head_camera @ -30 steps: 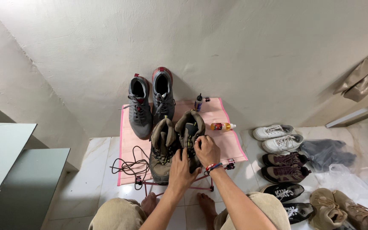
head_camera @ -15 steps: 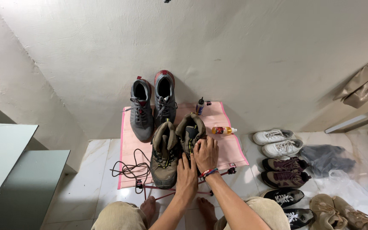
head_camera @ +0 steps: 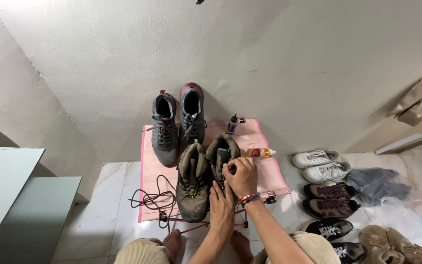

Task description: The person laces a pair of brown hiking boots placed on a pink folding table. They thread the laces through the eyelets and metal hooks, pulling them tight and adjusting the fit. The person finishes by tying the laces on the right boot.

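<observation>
Presently, both hands worked on the right-side brown hiking boot [head_camera: 220, 166] of a pair standing on a pink mat [head_camera: 264, 168]. The right hand [head_camera: 242, 177] was curled at the boot's tongue, fingertips pinched, apparently on a lace, though the grip was too small to confirm. The left hand [head_camera: 221, 210] lay flat over the toe, fingers extended, steadying it. Judged step: lacing. The next move would call for a firm pull while the toe stayed braced. Just left of the fingers stood the matching boot [head_camera: 193, 183]; beyond them, grey boots [head_camera: 178, 122]. The leather looked olive-brown and worn.
</observation>
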